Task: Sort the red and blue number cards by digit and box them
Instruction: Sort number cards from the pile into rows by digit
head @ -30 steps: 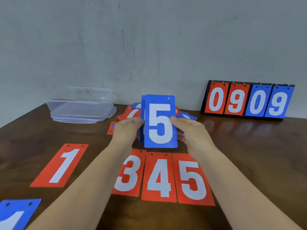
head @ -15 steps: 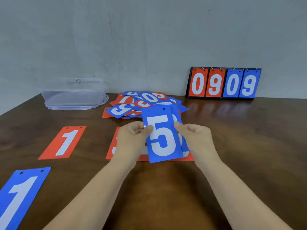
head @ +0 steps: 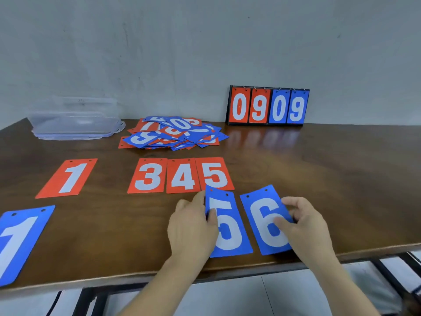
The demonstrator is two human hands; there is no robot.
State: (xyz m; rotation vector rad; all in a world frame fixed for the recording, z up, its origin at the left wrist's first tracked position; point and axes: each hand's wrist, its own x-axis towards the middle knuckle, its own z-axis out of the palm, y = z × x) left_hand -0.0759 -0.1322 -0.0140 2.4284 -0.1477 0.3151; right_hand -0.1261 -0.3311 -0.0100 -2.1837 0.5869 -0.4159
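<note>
A blue 5 card (head: 227, 226) lies near the table's front edge, its top overlapping the red 5 card (head: 214, 174); my left hand (head: 192, 231) pinches its left edge. Beside it lies a blue 6 card (head: 265, 221), pinched at its right edge by my right hand (head: 303, 226). Red cards 3 (head: 148, 176) and 4 (head: 182, 177) stand in a row with the red 5; a red 1 card (head: 69, 177) lies further left. A blue 1 card (head: 19, 240) sits at the front left. A mixed pile of cards (head: 175, 133) lies behind the row.
A clear plastic box (head: 75, 124) stands at the back left. A black scoreboard stand (head: 267, 107) showing 0909 stands at the back right against the wall. The wooden table's front edge (head: 227, 267) runs just under my wrists; bare wood spreads to the right.
The blue cards held together in the air have been split and lowered: the 5 is now on the table under my left hand, the 6 under my right. The view has tilted down.
</note>
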